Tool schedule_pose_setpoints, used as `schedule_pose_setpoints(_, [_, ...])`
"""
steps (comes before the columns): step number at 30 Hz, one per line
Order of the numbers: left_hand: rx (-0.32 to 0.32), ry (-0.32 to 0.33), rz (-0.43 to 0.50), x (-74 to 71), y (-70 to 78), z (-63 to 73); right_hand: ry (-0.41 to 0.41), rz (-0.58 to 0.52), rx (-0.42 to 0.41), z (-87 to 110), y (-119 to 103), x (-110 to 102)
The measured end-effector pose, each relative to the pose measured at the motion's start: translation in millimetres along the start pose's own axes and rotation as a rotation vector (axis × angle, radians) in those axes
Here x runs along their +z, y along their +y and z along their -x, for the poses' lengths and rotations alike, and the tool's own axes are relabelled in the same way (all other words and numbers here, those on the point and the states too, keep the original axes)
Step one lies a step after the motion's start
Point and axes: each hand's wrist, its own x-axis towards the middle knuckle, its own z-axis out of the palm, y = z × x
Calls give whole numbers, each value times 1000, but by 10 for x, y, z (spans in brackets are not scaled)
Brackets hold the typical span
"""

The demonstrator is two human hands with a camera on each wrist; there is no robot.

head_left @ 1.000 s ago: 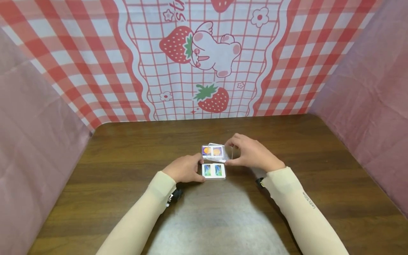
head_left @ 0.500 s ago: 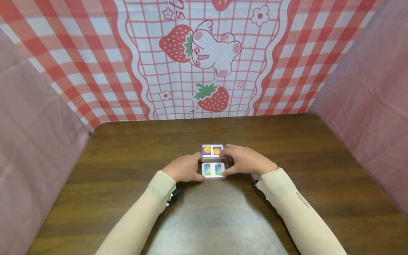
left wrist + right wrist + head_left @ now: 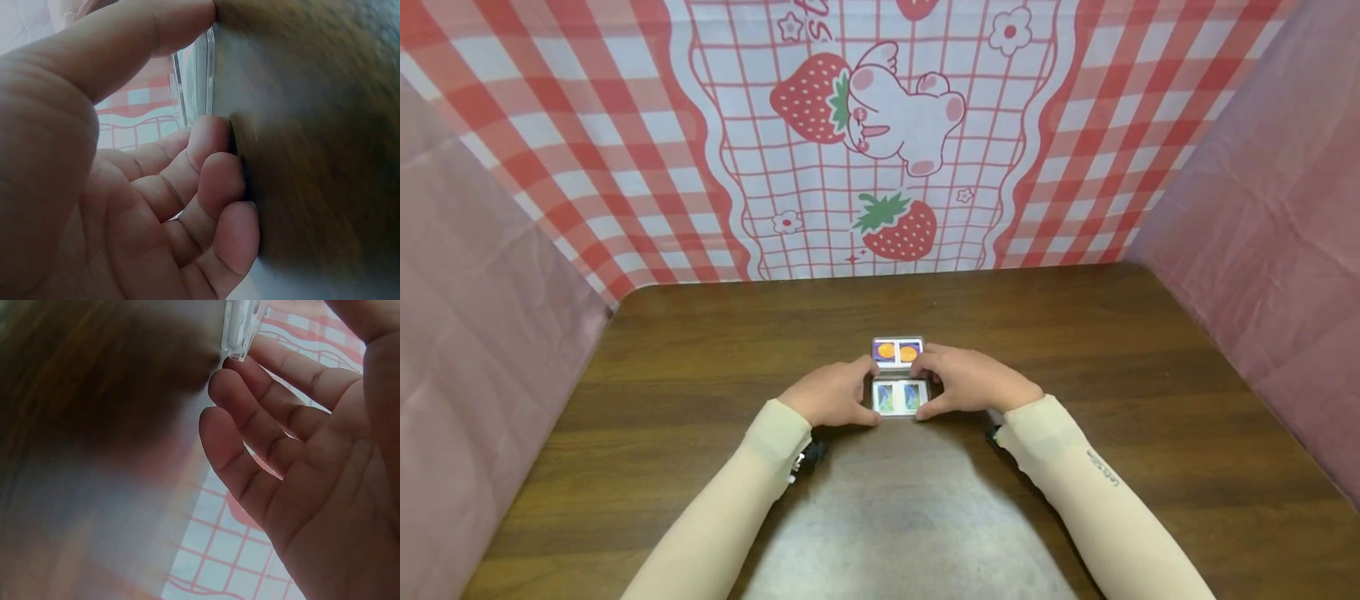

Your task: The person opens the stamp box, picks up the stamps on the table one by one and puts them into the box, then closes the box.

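A shallow clear plastic case [image 3: 899,399] with two blue-green pictures lies flat on the table between my hands. My left hand [image 3: 829,394] holds its left side between thumb and fingers. At the right side my right hand [image 3: 976,380] pinches a clear lid [image 3: 252,331], which sits over this case; whether it is fully seated I cannot tell. Just behind lies a second clear case [image 3: 887,352] with two orange-and-purple pictures, its right corner partly covered by my right fingers. In the left wrist view the near case's transparent edge [image 3: 210,75] shows between thumb and fingertips.
The brown wooden table [image 3: 700,333] spreads around both hands. A red-and-white strawberry-print cloth [image 3: 895,167] hangs behind it, and pink cloth [image 3: 1262,208] hangs at either side. Dark wrist-worn devices sit under both cuffs.
My right hand has brought the clear lid from above the far case down and toward me onto the near case. My left hand has kept its hold on the near case.
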Motion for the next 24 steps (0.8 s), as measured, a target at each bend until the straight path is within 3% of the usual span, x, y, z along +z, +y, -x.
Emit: schedule_pose_setpoints(24, [31, -3, 22, -16, 2, 19, -72, -17, 14, 27, -9, -23])
